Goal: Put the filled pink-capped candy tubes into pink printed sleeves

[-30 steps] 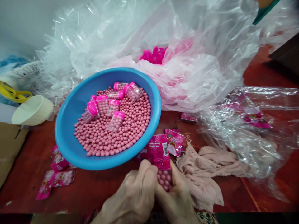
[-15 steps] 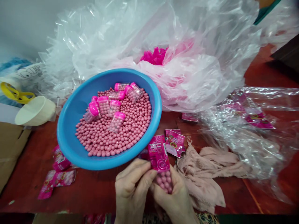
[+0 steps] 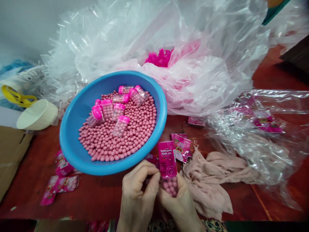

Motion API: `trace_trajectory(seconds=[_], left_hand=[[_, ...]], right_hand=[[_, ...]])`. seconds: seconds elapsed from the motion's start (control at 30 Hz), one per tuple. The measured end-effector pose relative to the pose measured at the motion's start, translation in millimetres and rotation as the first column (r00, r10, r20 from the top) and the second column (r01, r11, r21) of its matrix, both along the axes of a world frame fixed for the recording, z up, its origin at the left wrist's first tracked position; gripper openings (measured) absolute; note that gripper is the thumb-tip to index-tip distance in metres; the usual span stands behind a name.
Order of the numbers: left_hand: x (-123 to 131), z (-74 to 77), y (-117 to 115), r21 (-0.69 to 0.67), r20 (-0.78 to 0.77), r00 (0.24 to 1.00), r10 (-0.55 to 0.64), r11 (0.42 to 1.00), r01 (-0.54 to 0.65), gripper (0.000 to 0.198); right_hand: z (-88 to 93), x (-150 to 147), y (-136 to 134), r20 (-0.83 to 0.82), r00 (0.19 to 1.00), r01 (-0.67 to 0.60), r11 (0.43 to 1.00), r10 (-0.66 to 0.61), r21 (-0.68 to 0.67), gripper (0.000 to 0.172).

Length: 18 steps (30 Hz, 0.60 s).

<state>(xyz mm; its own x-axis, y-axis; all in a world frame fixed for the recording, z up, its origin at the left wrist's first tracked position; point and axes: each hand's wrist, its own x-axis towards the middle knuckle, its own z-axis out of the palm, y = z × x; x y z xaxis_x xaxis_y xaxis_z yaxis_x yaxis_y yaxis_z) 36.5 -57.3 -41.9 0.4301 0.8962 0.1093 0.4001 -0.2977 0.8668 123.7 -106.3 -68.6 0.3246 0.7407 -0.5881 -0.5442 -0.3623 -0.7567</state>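
Note:
My right hand [image 3: 177,199] is wrapped round a small clear jar of pink gumballs [image 3: 170,185]. A flat, shiny pink printed wrapper [image 3: 167,158] covers the jar's top and stands up beyond it. Just left of the wrapper, my left hand [image 3: 142,183] has its thumb and forefinger pinched together; whatever lies between the fingertips is hidden. Past my hands sits a blue basin [image 3: 96,169] of loose pink gumballs [image 3: 135,137]. Several filled jars with pink lids [image 3: 120,125] lie on the gumballs. Flat pink wrappers [image 3: 182,146] are on the table near my right hand.
A crumpled beige cloth [image 3: 212,177] lies to the right, with clear plastic film [image 3: 251,138] behind it. Large translucent bags [image 3: 193,83] fill the back. On the left are a white scoop [image 3: 37,116], yellow scissors handles [image 3: 18,96], a cardboard box [image 3: 12,154] and wrapped pink packs [image 3: 60,183].
My left fingers have come off the wrapper's lower left edge and moved slightly left, closing in a pinch. The wrapper now stands straighter above the jar, which stays in my right hand.

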Motion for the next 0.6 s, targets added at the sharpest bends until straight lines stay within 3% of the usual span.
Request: trace_trajectory(seconds=[0.1,0.2,0.27,0.37,0.47,0.6], left_hand=[[3.2,-3.1,-4.6,-0.179,0.116,0.986,0.117,0.979,-0.095,0.013],[5.0,-5.8,-8.5,-0.373,0.260,0.950,0.174,0.925,-0.067,0.011],[5.8,-6.0,-9.8,-0.527,0.299,0.929,0.217,0.850,-0.029,0.009],[7.1,-4.0,-10.9,-0.740,0.329,0.853,0.405,0.672,-0.034,0.011],[7.9,-1.2,-14.0,-0.820,0.406,0.723,0.559,0.572,0.018,0.021],[7.2,1.4,-23.0,-0.835,0.491,0.696,0.524,0.512,0.203,0.026]], right_hand=[[-5.3,-0.1,-4.9,0.008,0.999,-0.035,0.999,0.035,0.012,0.023],[-5.4,-2.8,-9.0,0.023,0.997,-0.079,0.996,0.078,0.037,0.020],[-2.7,-4.8,-12.4,0.029,0.993,-0.118,0.991,0.117,0.063,0.018],[3.3,-4.5,-21.1,0.036,0.989,-0.145,0.981,0.141,0.129,0.018],[8.5,-1.7,-34.0,0.095,0.981,-0.179,0.973,0.166,0.145,0.022],[10.6,-3.6,-49.3,0.285,0.938,-0.242,0.962,0.198,0.129,0.035]])
